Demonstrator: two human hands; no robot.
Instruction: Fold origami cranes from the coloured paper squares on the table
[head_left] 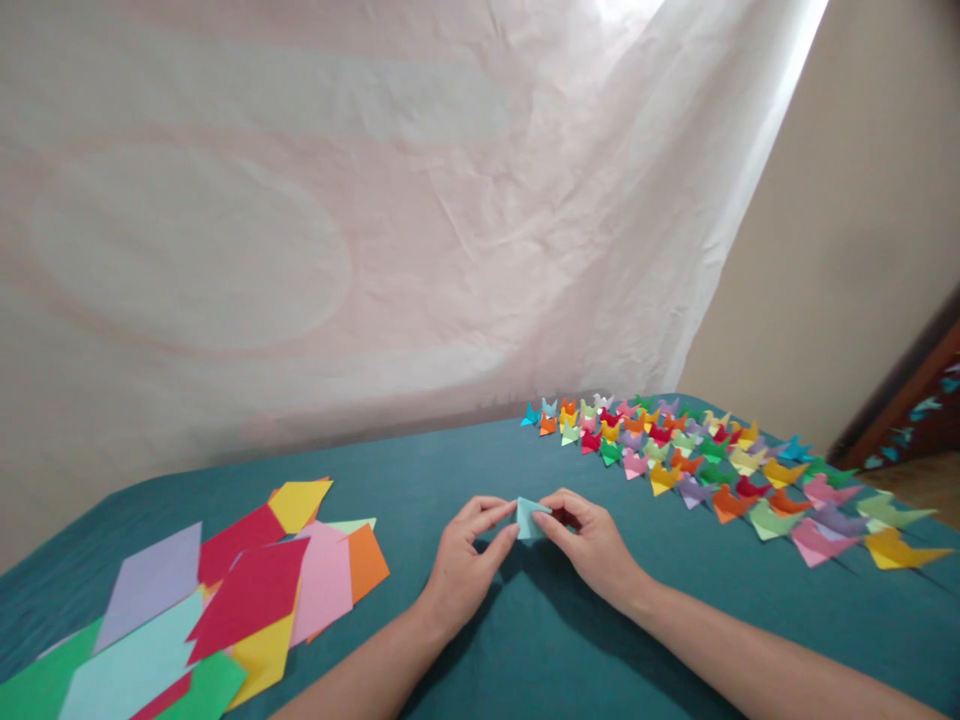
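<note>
A small light blue folded paper piece (529,518) is held just above the teal cloth between both hands. My left hand (466,565) pinches its left side with thumb and fingers closed. My right hand (589,540) pinches its right side, fingers curled. To the left lies a loose heap of flat coloured paper squares (247,590), red, pink, yellow, orange, lilac and green. To the right stand rows of several small folded paper figures (697,465) in many colours.
The teal cloth (465,460) covers the table, whose far edge meets a hanging white sheet (337,220). A beige wall (847,230) and a dark wooden piece (915,400) with more paper figures stand at the right.
</note>
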